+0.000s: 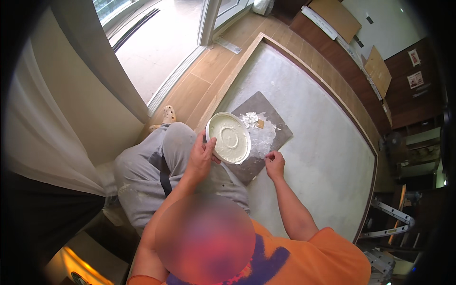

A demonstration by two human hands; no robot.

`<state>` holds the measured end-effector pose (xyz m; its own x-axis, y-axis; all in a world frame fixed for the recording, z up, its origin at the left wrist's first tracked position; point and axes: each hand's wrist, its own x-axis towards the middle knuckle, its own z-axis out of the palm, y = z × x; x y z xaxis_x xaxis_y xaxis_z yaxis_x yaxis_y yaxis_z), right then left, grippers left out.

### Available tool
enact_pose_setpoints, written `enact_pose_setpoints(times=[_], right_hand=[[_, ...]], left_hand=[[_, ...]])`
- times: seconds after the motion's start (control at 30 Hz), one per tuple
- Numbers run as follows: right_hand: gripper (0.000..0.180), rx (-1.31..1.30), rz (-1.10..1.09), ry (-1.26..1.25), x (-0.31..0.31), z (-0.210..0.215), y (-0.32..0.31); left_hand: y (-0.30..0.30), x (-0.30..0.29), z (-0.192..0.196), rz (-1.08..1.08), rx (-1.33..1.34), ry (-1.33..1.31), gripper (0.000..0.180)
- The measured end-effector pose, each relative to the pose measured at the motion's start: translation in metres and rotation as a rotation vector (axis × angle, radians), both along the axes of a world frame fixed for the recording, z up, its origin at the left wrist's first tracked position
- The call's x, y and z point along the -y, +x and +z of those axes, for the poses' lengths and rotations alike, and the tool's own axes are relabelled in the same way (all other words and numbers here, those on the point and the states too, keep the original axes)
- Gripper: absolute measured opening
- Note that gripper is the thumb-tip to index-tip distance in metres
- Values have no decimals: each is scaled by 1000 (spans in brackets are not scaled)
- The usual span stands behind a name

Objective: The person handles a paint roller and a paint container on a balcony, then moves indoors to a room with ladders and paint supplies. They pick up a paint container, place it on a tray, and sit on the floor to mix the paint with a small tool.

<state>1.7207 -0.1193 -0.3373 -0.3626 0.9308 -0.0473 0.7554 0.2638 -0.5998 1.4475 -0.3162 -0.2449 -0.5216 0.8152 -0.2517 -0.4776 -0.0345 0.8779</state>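
Observation:
A round white lid (229, 138), its inside smeared with cream-coloured paste, is tilted up in my left hand (202, 156). My left fingers are wrapped round its left and lower rim. Under and beyond the lid lies a dark grey square board (284, 135) with white paste (249, 118) spread over its middle. A small tan flat piece (260, 124) sits in that paste. My right hand (275, 165) is closed at the board's lower right edge, fingertips pinched together. Whatever the right fingers may hold is too small to make out.
The board rests on a pale grey panel (323, 156) edged by a raised wooden frame (232, 78). Wood-look floor (197, 83) runs alongside to a doorway. Curtains (71, 85) hang at left. A metal ladder (392, 221) is at lower right; cardboard sheets (335, 19) lie at far right.

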Motion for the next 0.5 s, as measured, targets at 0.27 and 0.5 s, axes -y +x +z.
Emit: enact_pose_setpoints(times=[0.27,0.5], right_hand=[[29,11,-15,-48,-9,16,-11],[51,194,-76,-138,-15,33,-30]], left_hand=[[-1,2,-1,20,-23,32,43],[-2,3,2,3,4,47,43]])
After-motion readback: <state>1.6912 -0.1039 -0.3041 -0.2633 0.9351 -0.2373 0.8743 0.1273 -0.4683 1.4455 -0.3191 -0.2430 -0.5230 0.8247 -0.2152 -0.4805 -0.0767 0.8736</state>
